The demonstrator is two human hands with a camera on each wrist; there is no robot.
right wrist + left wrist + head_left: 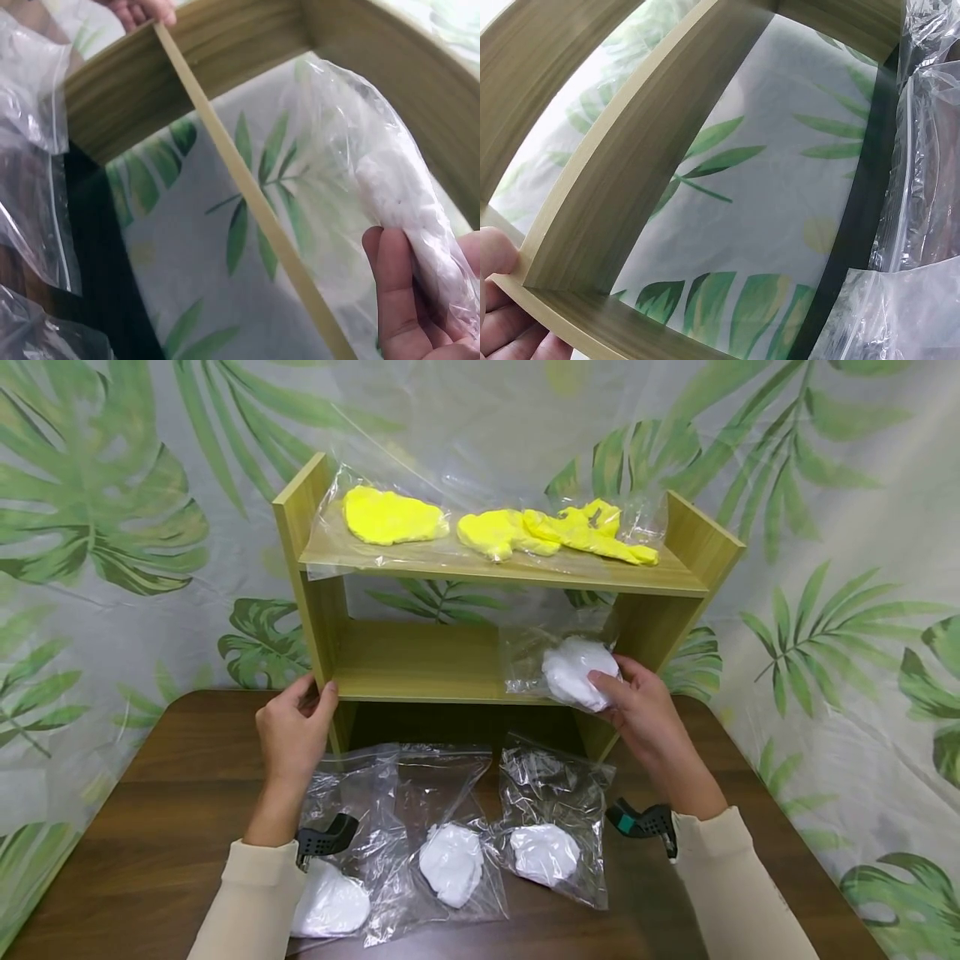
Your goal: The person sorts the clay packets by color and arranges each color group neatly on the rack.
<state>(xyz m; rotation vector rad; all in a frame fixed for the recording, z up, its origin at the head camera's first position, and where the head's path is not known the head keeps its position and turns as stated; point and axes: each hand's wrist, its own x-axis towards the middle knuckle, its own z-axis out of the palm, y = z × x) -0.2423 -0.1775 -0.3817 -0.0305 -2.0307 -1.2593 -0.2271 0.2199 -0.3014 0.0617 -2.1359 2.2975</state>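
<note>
My right hand [647, 706] pinches a clear plastic bag with a white lump [576, 670] inside, at the right part of the middle shelf. In the right wrist view the white lump [401, 199] lies between the thumb and fingers. What the lump is made of cannot be told. My left hand [294, 727] grips the left side panel of the wooden shelf unit [416, 681] at middle-shelf height. The left wrist view shows the thumb [496, 251] on one face of the panel edge and the fingers behind it.
Bags with yellow lumps [393, 517] lie along the top shelf [450, 568]. On the brown table [150, 827], several clear bags with white lumps [452, 864] lie before the unit. A leaf-patterned cloth [847, 527] hangs behind. Black wrist mounts [641, 818] sit on both forearms.
</note>
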